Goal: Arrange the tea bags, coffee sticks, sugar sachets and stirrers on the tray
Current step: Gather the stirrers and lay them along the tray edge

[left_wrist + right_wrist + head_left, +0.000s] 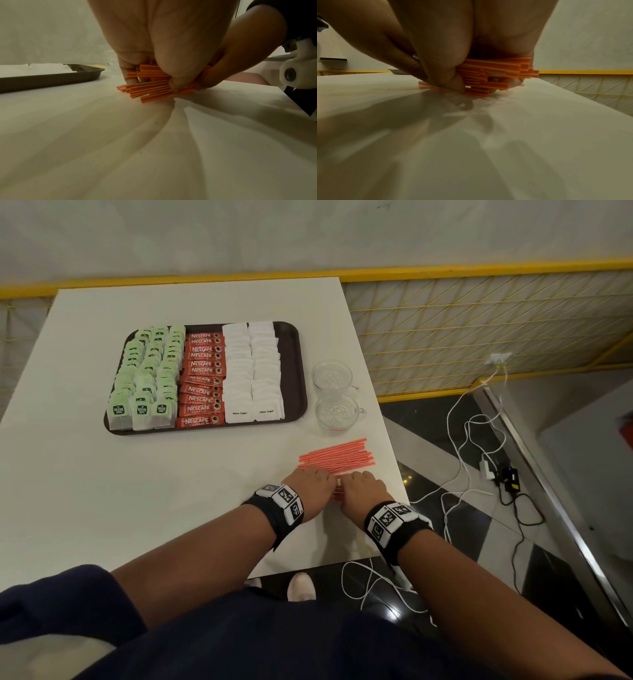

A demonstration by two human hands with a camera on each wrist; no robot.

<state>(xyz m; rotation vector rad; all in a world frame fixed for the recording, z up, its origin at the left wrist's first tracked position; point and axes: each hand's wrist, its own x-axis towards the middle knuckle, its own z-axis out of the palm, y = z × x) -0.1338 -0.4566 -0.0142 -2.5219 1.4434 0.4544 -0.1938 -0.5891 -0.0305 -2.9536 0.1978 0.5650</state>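
Head view has both hands down on the stirrers [337, 457], a loose sheaf of thin, straight plastic sticks, orange-red with a pale stripe, lying flat on the smooth white table [137, 491]. The left hand [313, 486] and right hand [364, 489] sit side by side, nearly touching, on the near part of the pile. In the left wrist view the thumb [173, 82] and fingers [127, 67] are curled round the bundle, pinching it against the tabletop. Right wrist view shows the same deal: thumb [455, 83] tucked under the square-cut ends, sticks bunched unevenly, some poking out further than others.

Just right of the grip the table edge drops off to a dark glossy floor with white cables [459, 440], so not much room that side. Left of the grip is a wide stretch of bare matte tabletop.

Beyond the hands stand 2 clear cut-glass cups [334, 392], and further up-left the dark rounded tray [294, 371], which holds 3 rows of green tea bags [147, 378], a row of red coffee sticks [202, 378] and 2 rows of white sugar sachets [251, 371]. A bare strip runs down the tray's right side.
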